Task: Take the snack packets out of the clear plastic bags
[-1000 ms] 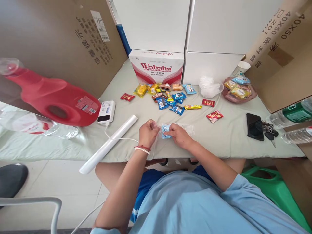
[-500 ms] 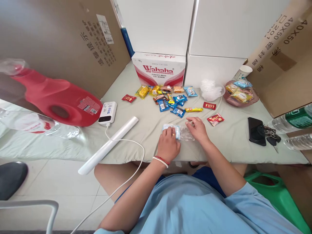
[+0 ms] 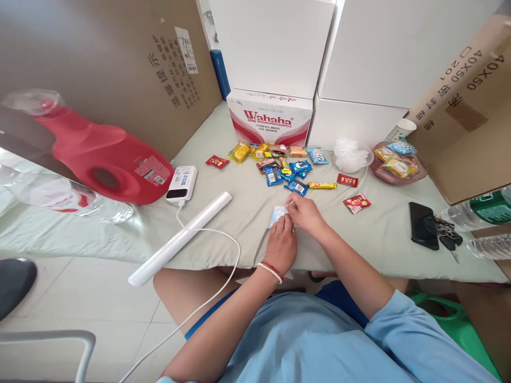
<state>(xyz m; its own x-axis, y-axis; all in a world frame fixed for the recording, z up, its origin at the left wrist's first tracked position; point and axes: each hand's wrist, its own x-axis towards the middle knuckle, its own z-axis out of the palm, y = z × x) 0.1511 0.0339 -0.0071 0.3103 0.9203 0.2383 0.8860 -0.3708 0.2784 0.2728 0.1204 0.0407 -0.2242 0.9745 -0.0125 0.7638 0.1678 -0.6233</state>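
Both hands meet over a pale blue packet [image 3: 276, 215] on the table [image 3: 383, 234]: left hand [image 3: 281, 246] pressing it, right hand [image 3: 305, 214] pinching its edge (snacks [image 3: 285, 162] at 12 o'clock).

A storage or packing room pressed into use as a workspace. Large cardboard cartons [image 3: 99, 69] and white boxes [image 3: 359, 53] wall in a cloth-covered table [image 3: 379, 239]. A Wahaha water case [image 3: 269, 117] sits at its back on a tiled floor [image 3: 80, 303].
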